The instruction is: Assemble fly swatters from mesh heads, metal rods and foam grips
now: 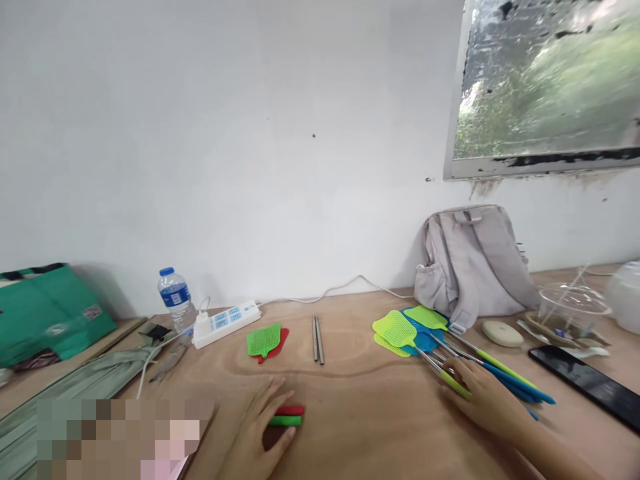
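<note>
We look down at a wooden table [360,420]. Our left hand [256,435], fingers spread and thumb held apart, arches around a red handle [294,410] and a green handle [289,421] lying side by side, perhaps to line them up; we cannot tell whether it presses on them. Beyond them, a green swatter head [264,341] overlaps a red swatter head [284,341], and to the right two metal rods [321,341] lie nearly parallel, so parts seem grouped by kind. Our right hand [477,395] curves over the grips of a pile of yellow-green fly swatters [396,327] and blue fly swatters [425,342]; whether it pinches one or merely rests there, we cannot tell. The pile's heads point away from us, probably so that the grips lie within reach. Behind it stands a grey backpack [475,263]; a black phone [590,383] lies farther right.
</note>
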Demonstrator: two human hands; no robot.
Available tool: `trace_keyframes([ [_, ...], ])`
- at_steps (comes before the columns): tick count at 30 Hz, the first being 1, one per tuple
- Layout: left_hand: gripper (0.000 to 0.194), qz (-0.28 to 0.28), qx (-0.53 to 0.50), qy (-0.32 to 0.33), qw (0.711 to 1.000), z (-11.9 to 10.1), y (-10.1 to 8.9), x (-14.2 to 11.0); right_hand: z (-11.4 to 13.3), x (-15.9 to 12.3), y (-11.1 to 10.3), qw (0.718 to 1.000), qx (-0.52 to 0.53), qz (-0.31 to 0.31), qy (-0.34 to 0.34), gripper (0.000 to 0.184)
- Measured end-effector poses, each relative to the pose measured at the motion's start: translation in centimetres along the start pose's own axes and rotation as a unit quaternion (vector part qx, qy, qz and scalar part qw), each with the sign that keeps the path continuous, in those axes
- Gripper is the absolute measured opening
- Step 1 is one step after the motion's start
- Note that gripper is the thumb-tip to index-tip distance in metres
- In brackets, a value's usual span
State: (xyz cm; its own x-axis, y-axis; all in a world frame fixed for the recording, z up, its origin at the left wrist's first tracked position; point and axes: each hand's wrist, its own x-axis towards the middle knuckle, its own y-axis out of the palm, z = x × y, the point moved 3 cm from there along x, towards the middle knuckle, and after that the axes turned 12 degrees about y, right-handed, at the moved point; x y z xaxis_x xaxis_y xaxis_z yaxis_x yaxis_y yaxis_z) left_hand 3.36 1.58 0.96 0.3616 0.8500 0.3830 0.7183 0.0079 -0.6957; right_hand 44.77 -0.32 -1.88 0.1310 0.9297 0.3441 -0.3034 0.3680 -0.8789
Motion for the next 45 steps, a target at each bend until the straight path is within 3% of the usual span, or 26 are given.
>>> trace_keyframes([
  [6,0.025,-0.043,-0.032,0.016,0.998,-0.9,-1.0,0.3,1.2,1.7,0.8,0.998,-0.056,-0.017,-0.009,0.018],
  [9,0.022,-0.035,-0.044,0.040,0.998,-1.7,-0.7,1.1,1.9,2.9,1.7,0.994,-0.110,-0.017,0.000,0.017],
  [13,0.029,0.005,-0.054,0.107,0.993,-4.5,0.0,2.8,3.4,4.0,2.1,0.985,-0.167,0.030,-0.003,0.021],
  [17,0.048,0.039,0.004,0.144,0.989,-8.0,0.0,5.0,6.5,3.9,0.0,0.989,-0.033,0.142,-0.033,0.020],
  [20,0.070,0.041,0.044,0.104,0.993,-9.8,-1.0,6.7,9.7,3.2,-2.7,0.958,0.113,0.240,-0.106,0.020],
  [21,0.069,0.041,0.054,0.090,0.994,-10.1,-1.5,7.2,10.8,3.0,-3.5,0.947,0.144,0.259,-0.127,0.021],
  [23,0.047,0.047,0.059,0.061,0.995,-10.5,-2.6,8.1,12.9,2.7,-4.8,0.927,0.187,0.279,-0.164,0.023],
  [25,0.028,0.067,0.010,0.018,0.998,-10.4,-3.6,8.6,14.8,2.5,-5.3,0.917,0.223,0.275,-0.182,0.023],
  [30,0.032,0.096,-0.184,-0.062,0.976,-9.7,-4.9,8.7,18.4,3.3,-4.1,0.942,0.242,0.169,-0.160,0.021],
  [33,0.034,0.063,-0.201,-0.069,0.975,-9.1,-5.1,8.8,19.5,4.0,-3.0,0.962,0.204,0.112,-0.141,0.022],
  [36,0.032,0.047,-0.184,-0.060,0.980,-8.2,-5.3,9.0,20.1,4.2,-2.1,0.961,0.208,0.110,-0.144,0.023],
  [39,0.026,0.067,-0.184,-0.041,0.980,-7.7,-5.5,9.1,20.3,3.9,-1.6,0.938,0.271,0.153,-0.152,0.026],
  [41,0.023,0.083,-0.187,-0.022,0.979,-7.7,-5.6,9.2,20.1,3.7,-1.3,0.905,0.338,0.219,-0.141,0.029],
  [45,0.022,0.107,-0.177,-0.014,0.978,-8.4,-5.2,9.1,18.9,3.8,0.0,0.779,0.448,0.436,-0.046,0.035],
])
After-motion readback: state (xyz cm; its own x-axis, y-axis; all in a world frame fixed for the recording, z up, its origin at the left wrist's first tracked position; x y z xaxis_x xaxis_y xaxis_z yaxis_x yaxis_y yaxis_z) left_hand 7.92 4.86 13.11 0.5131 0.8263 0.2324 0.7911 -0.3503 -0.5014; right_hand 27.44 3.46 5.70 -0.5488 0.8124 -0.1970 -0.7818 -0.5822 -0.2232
